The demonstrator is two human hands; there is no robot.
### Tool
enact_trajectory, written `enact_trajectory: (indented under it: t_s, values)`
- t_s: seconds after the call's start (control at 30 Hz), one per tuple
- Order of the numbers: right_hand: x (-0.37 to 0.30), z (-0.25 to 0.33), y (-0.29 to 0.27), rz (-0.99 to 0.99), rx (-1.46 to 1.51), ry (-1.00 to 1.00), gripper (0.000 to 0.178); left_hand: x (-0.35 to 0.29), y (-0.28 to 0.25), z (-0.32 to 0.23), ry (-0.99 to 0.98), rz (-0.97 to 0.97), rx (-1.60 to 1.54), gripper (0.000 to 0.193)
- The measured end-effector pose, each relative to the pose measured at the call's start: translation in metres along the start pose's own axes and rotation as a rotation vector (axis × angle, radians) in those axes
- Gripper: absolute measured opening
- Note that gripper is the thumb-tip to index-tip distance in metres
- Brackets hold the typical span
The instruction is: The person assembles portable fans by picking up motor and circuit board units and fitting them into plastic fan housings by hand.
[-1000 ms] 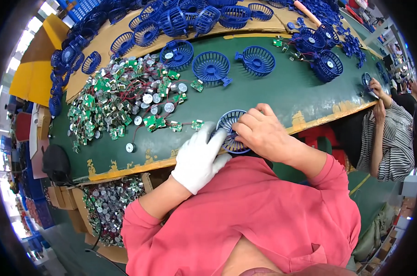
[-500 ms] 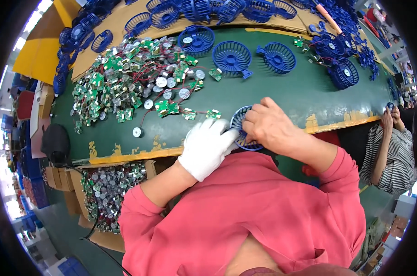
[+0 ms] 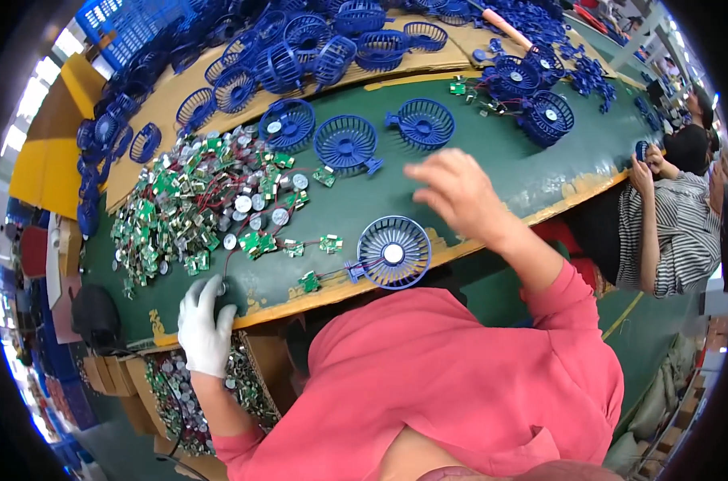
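At the table's front edge lies a round blue fan cage [image 3: 372,276], with a silver motor [image 3: 393,254] in its centre. From its stub on the left, wires lead to a small green circuit board [image 3: 309,280]. My left hand [image 3: 206,333], in a white glove, is at the front edge by the pile; its thumb stands apart and its fingertips are at a loose silver motor [image 3: 223,284], partly hidden. Bare and held above the table, my right hand [image 3: 458,195] has its fingers apart with nothing in them. It is between the front cage and another blue cage [image 3: 425,124].
A heap of motors and circuit boards [image 3: 179,208] covers the left of the table. Two more cages [image 3: 345,144] [image 3: 287,124] lie behind. Stacked cages [image 3: 545,119] stand at the right. Below the edge is a box of motors [image 3: 247,373]. A co-worker [image 3: 669,232] sits at the right.
Both hands have come off the fan cage, which now lies on the table with a motor visible in it. My left hand moved left to a loose motor; my right hand lifted away. The view shifted.
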State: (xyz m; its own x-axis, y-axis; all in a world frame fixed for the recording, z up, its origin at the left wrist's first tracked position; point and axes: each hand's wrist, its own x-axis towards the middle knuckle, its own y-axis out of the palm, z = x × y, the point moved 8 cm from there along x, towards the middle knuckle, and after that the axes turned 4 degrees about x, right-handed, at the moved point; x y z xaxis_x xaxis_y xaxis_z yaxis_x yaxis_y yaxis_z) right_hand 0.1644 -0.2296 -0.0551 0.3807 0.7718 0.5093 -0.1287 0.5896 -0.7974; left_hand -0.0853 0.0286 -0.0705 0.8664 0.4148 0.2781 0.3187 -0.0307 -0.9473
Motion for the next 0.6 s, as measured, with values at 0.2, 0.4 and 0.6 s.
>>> enact_trajectory:
  t_s: [0.2,0.4,0.6]
  values:
    - [0.004,-0.086,0.002,-0.021,-0.305,0.073,0.051,0.01,0.03,0.002,0.01,0.231,-0.157,0.042]
    - [-0.006,-0.087,0.006,-0.042,-0.491,0.08,0.047,0.028,0.036,-0.026,0.122,0.188,-0.158,0.031]
    - [-0.018,-0.075,0.016,-0.066,-0.436,0.14,0.027,0.039,-0.009,-0.034,0.21,-0.255,-0.475,0.03]
